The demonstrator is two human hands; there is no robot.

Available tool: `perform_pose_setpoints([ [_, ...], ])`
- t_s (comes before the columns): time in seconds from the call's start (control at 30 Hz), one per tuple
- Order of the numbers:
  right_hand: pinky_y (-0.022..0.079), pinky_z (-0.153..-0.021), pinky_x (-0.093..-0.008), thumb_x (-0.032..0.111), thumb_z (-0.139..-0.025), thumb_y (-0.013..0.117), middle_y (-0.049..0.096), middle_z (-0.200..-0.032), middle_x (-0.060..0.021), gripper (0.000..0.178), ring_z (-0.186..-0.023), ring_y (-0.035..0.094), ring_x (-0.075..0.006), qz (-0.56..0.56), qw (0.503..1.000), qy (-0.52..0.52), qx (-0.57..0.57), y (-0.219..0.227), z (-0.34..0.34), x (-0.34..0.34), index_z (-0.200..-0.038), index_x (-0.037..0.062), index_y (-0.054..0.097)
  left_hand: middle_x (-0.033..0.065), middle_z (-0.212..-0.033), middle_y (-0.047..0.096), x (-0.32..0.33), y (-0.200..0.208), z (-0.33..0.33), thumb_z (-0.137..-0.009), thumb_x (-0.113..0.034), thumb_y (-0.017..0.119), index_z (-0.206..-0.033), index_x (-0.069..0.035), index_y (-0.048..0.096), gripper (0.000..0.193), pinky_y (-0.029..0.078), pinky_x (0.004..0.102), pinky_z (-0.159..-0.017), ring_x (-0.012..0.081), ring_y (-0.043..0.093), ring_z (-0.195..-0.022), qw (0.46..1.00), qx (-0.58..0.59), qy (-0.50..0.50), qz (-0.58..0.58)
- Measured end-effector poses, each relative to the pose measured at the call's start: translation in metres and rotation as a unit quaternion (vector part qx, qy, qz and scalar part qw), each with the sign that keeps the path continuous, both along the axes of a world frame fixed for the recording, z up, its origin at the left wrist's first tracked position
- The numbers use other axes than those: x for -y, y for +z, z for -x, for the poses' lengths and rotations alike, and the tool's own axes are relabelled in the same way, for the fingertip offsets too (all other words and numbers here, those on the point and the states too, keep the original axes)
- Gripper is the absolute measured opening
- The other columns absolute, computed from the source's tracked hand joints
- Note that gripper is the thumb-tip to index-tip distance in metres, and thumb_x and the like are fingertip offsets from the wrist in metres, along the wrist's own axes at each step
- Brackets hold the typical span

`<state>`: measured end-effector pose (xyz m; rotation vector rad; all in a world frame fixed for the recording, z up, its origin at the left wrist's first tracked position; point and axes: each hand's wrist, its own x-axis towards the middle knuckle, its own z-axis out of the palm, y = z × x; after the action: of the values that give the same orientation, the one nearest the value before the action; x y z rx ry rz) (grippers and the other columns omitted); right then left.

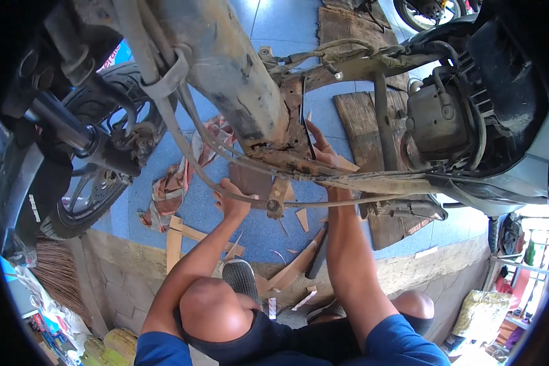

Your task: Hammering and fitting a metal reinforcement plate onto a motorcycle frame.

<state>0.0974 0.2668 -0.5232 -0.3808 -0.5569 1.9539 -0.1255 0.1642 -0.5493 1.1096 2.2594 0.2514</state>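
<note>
Below the rusty bracket (294,116) of a stripped motorcycle frame (238,79), both my hands reach in among the tubes and cables. My left hand (232,200) has its fingers curled at the lower edge of a flat brown piece (248,178), which lies partly behind the cables. My right hand (323,151) is behind the lower frame tube, its fingers stretched up along the right side of the bracket. The tube and a cable hide part of its palm and wrist. A pale cardboard scrap (346,163) shows beside that hand.
Front wheel (82,210) and fork stand left, the engine (439,119) right. A striped rag (171,189), cardboard strips (299,265) and wooden boards (363,131) lie on blue tiles. A broom (58,268) is at lower left. Another motorcycle's wheel (424,12) shows at the back.
</note>
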Motion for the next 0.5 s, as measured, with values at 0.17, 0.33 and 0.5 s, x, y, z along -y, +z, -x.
perform_pose_setpoints([
  [0.17,0.055,-0.081,-0.0335,0.017,-0.084,0.076,0.065,-0.106,-0.0088,0.077,-0.094,0.064,-0.0173,-0.029,0.993,0.026,0.11,0.007,-0.013,0.002,-0.149,0.0099,0.035,0.0234,-0.13,0.044,-0.001,0.0,-0.009,-0.065,-0.022,0.088,-0.119,0.0,0.041,0.074,0.037,0.0559,-0.096,0.0402,0.042,-0.123,0.999,0.007,0.032,0.021],
  [0.33,0.055,-0.084,-0.0324,0.018,-0.081,0.079,0.064,-0.109,-0.0097,0.078,-0.1,0.063,-0.0189,-0.013,0.995,0.021,0.093,0.018,-0.007,0.002,-0.146,0.0077,0.039,0.0158,-0.109,0.059,-0.004,-0.022,0.021,-0.068,-0.014,0.084,-0.109,0.002,0.05,0.055,0.05,0.0399,-0.081,0.0285,0.061,-0.096,0.961,0.267,0.051,-0.046],
  [0.5,0.055,-0.085,-0.0308,0.016,-0.08,0.079,0.062,-0.112,-0.0099,0.075,-0.102,0.063,-0.02,-0.018,0.996,0.01,0.089,0.021,-0.006,0.001,-0.144,0.0062,0.042,0.0087,-0.103,0.065,-0.035,0.008,0.041,-0.08,-0.004,0.073,-0.111,0.0,0.056,0.036,0.053,0.034,-0.075,0.0205,0.065,-0.088,0.84,0.533,0.101,-0.011],
])
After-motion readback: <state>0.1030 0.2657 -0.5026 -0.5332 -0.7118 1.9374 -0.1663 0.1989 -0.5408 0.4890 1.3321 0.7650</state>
